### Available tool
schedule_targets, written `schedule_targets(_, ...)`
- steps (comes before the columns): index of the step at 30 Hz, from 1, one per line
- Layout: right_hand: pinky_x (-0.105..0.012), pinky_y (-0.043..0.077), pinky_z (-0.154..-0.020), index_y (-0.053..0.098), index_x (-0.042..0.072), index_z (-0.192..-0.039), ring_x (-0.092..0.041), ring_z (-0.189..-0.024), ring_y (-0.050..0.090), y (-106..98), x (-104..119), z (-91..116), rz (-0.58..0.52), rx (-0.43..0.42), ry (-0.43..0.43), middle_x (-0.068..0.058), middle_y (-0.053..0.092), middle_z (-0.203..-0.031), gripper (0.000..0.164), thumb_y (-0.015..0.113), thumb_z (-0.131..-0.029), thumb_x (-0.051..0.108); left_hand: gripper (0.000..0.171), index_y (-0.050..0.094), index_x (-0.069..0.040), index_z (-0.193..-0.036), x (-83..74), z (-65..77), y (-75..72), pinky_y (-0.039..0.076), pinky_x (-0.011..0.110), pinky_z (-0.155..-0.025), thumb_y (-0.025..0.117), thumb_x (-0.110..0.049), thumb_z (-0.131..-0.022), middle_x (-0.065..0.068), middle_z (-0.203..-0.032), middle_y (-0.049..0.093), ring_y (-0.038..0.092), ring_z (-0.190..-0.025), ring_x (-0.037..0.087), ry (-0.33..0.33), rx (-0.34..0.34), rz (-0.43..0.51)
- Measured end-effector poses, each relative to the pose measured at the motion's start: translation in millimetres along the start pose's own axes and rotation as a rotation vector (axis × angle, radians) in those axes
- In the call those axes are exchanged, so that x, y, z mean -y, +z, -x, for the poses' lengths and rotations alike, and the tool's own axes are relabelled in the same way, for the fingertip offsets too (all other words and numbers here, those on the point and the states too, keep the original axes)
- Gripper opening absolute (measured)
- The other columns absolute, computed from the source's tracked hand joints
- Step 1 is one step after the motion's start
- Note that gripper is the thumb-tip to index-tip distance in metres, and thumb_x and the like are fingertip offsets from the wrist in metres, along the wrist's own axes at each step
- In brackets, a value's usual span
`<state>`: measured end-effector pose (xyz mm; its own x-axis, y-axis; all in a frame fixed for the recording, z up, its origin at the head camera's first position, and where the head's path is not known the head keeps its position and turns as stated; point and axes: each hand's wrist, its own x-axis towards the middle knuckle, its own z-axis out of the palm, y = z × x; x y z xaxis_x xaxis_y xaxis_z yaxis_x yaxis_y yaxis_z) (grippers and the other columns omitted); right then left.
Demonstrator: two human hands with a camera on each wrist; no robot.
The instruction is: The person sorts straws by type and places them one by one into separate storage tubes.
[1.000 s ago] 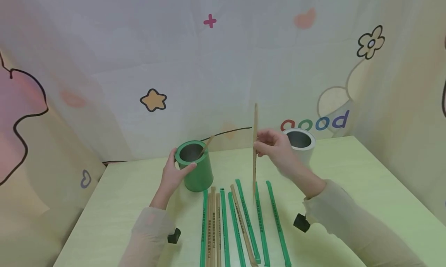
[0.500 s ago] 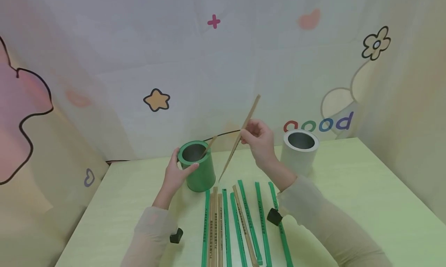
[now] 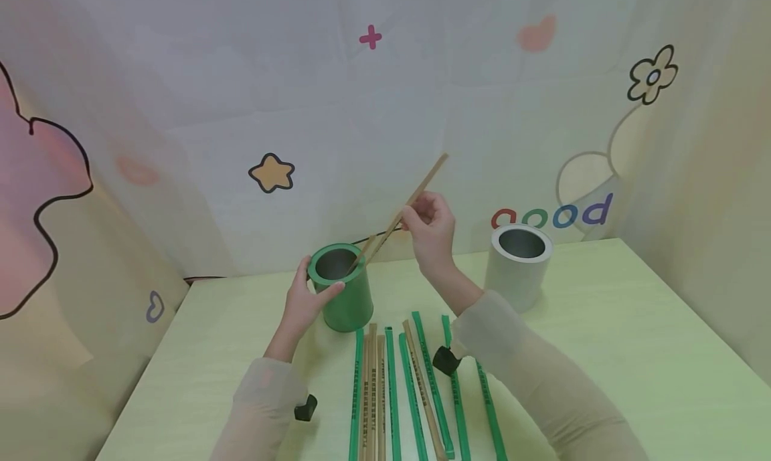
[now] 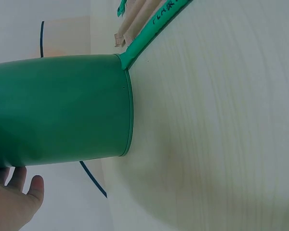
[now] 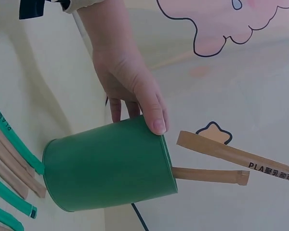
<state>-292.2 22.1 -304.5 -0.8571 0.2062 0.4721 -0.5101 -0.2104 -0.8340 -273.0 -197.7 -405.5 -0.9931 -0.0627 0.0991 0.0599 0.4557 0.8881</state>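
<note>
Pinching a brown straw [image 5: 231,154] in my right hand [image 3: 432,232], I have its long axis slanting down leftward, lower tip just by the mouth of the green can [image 3: 346,305], which my left hand [image 3: 303,307] clasps on the counter [image 3: 614,327].

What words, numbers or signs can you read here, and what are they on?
"good": on the cloth; the first letter's bottom is hidden.
"+": pink, on the cloth.
"PLA": on the brown stick in the right hand; the characters after it are too small to read surely.
"PLA": on a green stick.
Other sticks: print too small or blurred.
No readable numbers.
</note>
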Motion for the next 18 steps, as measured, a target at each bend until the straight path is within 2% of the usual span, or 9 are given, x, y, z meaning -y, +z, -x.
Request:
schedule_targets(8, -0.016, 0.046, -0.056, 0.052, 0.003, -0.089, -0.005, -0.058, 0.052, 8, -3, -4, -0.004, -0.018, 0.0, 0.005, 0.052, -0.071, 0.011, 0.054, -0.079, -0.003, 0.097, 0.01, -0.016, -0.142, -0.2, -0.2, 0.0, 0.015, 0.056, -0.105, 0.067, -0.049, -0.071, 0.009, -0.147, 0.018, 0.014, -0.136, 0.027, 0.003, 0.001, 0.012)
schedule_targets(14, -0.017, 0.045, -0.058, 0.053, 0.0, -0.091, -0.005, -0.065, 0.053, 11, -9, -2, 0.081, -0.007, 0.009, -0.003, 0.054, -0.078, 0.013, 0.057, -0.079, 0.001, 0.097, 0.01, -0.017, -0.143, -0.4, -0.3, -0.3, 0.015, 0.055, -0.105, 0.067, -0.048, -0.071, 0.009, -0.147, 0.018, 0.014, -0.136, 0.027, 0.0, 0.0, 0.011)
schedule_targets(18, -0.015, 0.044, -0.061, 0.053, 0.0, -0.091, -0.007, -0.07, 0.052, 11, -15, 1, 0.14, -0.002, 0.013, 0.0, 0.054, -0.079, 0.013, 0.058, -0.08, 0.004, 0.097, 0.01, -0.016, -0.142, 0.2, -0.4, -0.3, 0.015, 0.055, -0.106, 0.068, -0.048, -0.071, 0.009, -0.147, 0.019, 0.014, -0.136, 0.027, 0.0, -0.002, 0.018)
